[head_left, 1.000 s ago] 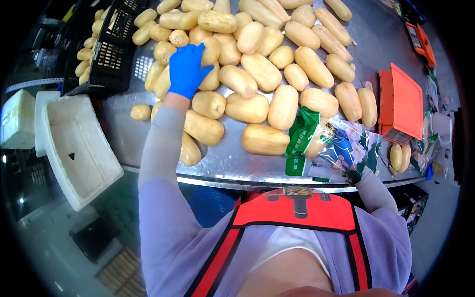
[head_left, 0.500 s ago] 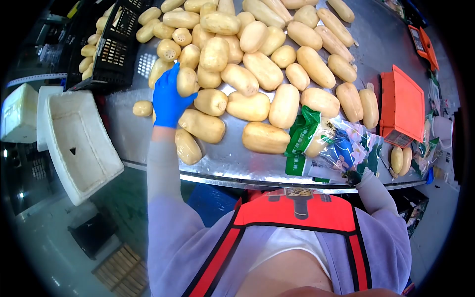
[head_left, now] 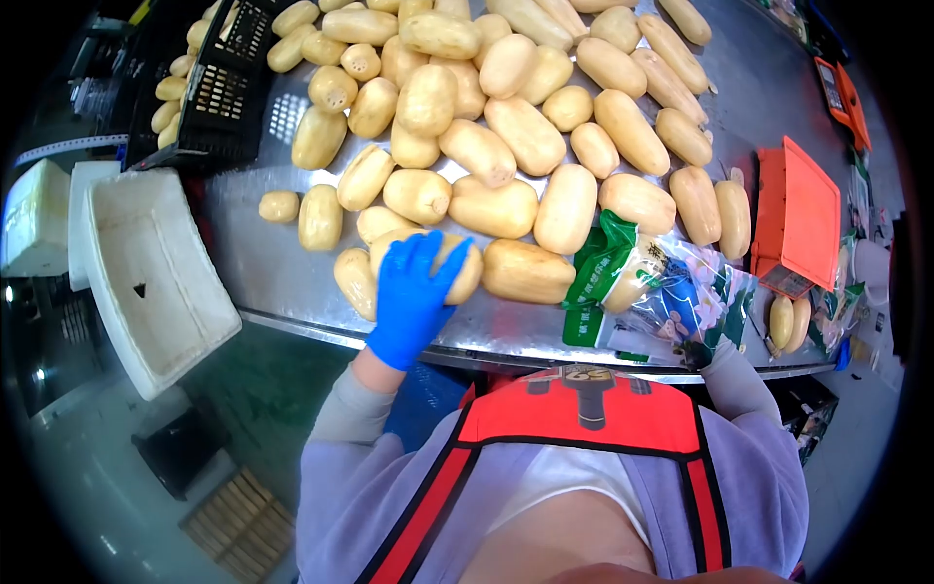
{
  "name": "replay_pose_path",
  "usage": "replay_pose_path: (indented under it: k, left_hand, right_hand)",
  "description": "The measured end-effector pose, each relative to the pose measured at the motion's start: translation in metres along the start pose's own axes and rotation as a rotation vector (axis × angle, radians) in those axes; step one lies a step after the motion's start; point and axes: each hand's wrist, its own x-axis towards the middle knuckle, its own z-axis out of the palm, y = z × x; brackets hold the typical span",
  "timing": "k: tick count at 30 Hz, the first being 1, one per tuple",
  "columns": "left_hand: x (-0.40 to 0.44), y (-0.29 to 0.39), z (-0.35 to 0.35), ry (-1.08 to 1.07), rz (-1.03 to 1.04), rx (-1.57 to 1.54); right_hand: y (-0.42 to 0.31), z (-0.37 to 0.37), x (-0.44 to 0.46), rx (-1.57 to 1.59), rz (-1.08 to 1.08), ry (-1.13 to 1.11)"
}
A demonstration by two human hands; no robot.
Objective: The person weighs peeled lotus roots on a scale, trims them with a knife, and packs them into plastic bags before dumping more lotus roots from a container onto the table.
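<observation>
My left hand, in a blue glove, is closed over the top of a peeled lotus root near the table's front edge, fingers spread across it. Other lotus roots touch or lie close around it, one just to its left. My right hand shows blue through a clear printed plastic bag with green edging, and seems to grip it; the fingers are partly hidden by the print. A lotus root lies partly inside the bag's mouth.
Many lotus roots are heaped on the metal table. Black crates stand at the left, above a white foam box. An orange-red bin and an orange scale are at the right.
My left hand has moved right and toward me, from a lotus root farther back to one near the edge. Several roots on the left have shifted. My right hand stays at the bag.
</observation>
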Motion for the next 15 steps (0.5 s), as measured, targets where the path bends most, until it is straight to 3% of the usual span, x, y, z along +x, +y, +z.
replay_pose_path:
  k: [6,8,9,12,15]
  left_hand:
    - [0.009,0.02,0.019,-0.043,0.011,0.296]
    - [0.026,0.014,0.001,-0.154,0.01,-0.061]
    - [0.036,0.01,-0.008,-0.155,0.01,-0.06]
    - [0.066,-0.018,-0.015,0.091,0.103,-0.231]
    - [0.109,-0.054,-0.004,0.329,-0.001,-0.244]
  right_hand:
    - [-0.001,-0.001,0.0,0.01,0.004,0.011]
    - [0.001,0.0,0.0,0.014,0.002,0.018]
    - [0.0,0.0,0.0,0.017,0.0,0.022]
    - [0.004,0.0,-0.001,0.031,-0.001,0.032]
    - [0.008,-0.001,-0.003,0.067,-0.009,0.051]
